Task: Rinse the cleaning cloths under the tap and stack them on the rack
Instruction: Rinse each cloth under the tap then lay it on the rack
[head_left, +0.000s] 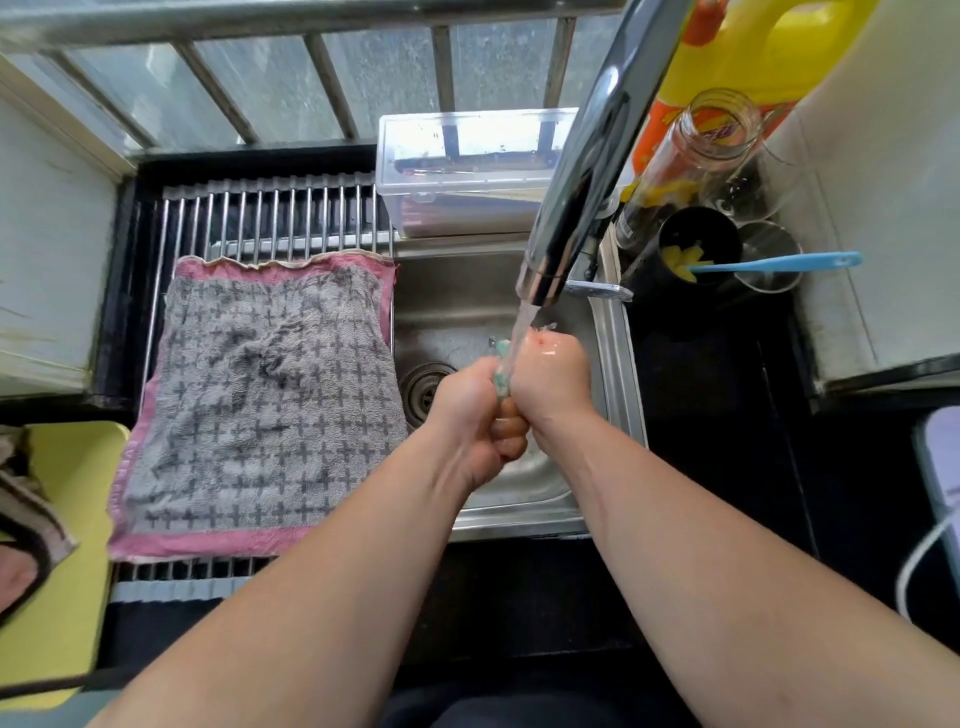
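Water runs from the chrome tap (571, 208) onto my two fists over the steel sink (613, 364). My left hand (475, 415) and my right hand (550, 379) press together, both shut on a small teal cloth (502, 382), of which only a thin strip shows between them. A grey cloth with a cross pattern and pink border (265, 405) lies spread flat on the metal roll-up rack (270, 218) to the left of the sink.
A clear plastic box (467, 171) stands behind the sink. At the right are a yellow bottle (769, 57), a glass jar (691, 156) and a black cup with a blue-handled brush (779, 262). A yellow board (67, 493) with another cloth (26, 499) lies at the left.
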